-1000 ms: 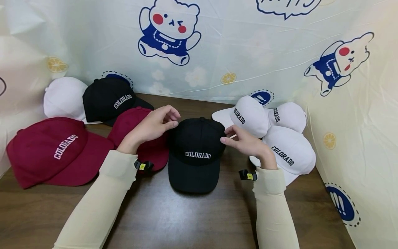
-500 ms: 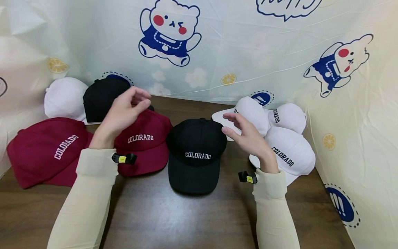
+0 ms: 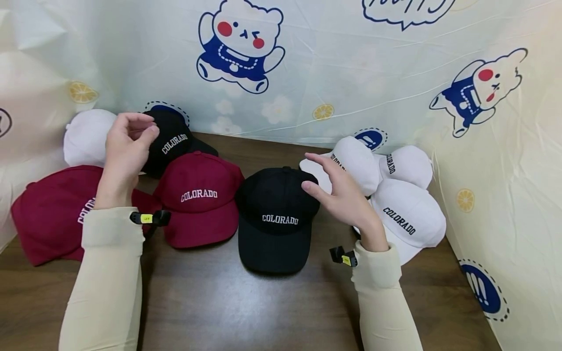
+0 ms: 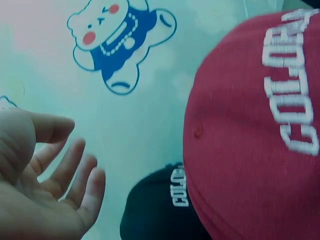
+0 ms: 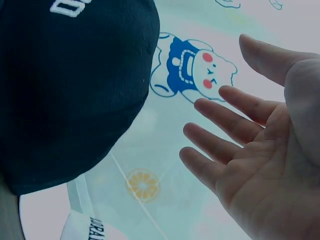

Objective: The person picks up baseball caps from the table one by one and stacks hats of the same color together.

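Observation:
My left hand (image 3: 125, 158) hovers over the left group of caps with relaxed fingers and nothing in it. Beneath and beside it are a maroon cap (image 3: 52, 209), a white cap (image 3: 85, 139) and a black cap (image 3: 169, 141) lettered COLORADO. A second maroon cap (image 3: 199, 207) faces front just right of them and looms large in the left wrist view. In the middle sits another black cap (image 3: 276, 214), brim toward me. My right hand (image 3: 344, 197) is held at its right side, fingers extended and holding nothing; the right wrist view shows a gap between them.
At the right, a white cap (image 3: 355, 163), a second white cap (image 3: 408, 165) and a third white cap (image 3: 408, 209) lie close together. A printed curtain (image 3: 290, 68) with cartoon bears stands behind and beside the brown wooden table (image 3: 246, 307).
My left hand has moved left from the middle black cap, past the front-facing maroon cap, to the left group. My right hand has lifted slightly and its fingers have spread. The caps stay put.

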### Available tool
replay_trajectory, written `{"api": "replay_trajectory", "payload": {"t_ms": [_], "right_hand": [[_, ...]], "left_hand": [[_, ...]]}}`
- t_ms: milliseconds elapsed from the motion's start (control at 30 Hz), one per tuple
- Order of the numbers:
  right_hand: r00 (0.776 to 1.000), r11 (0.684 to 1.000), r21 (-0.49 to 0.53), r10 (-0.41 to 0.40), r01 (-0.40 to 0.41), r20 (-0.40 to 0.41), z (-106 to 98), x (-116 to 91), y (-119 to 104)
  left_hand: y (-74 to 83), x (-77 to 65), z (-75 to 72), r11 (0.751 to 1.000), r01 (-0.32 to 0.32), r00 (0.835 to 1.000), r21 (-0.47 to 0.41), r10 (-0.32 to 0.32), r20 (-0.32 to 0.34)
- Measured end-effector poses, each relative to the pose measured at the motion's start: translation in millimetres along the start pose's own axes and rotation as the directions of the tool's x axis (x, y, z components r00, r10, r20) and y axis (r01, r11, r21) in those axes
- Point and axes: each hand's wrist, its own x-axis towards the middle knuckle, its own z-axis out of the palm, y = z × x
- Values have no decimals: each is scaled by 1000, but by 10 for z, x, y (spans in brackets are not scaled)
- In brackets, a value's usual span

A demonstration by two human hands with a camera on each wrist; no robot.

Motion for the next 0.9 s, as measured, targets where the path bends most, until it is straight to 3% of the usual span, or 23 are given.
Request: {"api": "replay_trajectory", "payload": {"t_ms": [133, 267, 367, 733, 900], "right_hand": [[1000, 1000, -15, 4, -3, 15, 49, 1, -46], [999, 1000, -25, -13, 14, 38, 102, 18, -91], [998, 999, -26, -23, 24, 60, 138, 30, -124], [992, 997, -39, -64, 69, 110, 248, 51, -196], [988, 996, -42, -71, 77, 138, 318, 54, -233]], "left_hand": [[-53, 33, -64, 990, 109, 993, -88, -112, -23], [-115, 72, -98, 957, 211, 973, -199, -225, -47], [-164, 97, -121, 940, 256, 957, -224, -280, -82], [-351, 170, -186, 909, 337, 919, -247, -374, -123], [-439, 188, -183, 904, 343, 918, -254, -380, -114]]}}
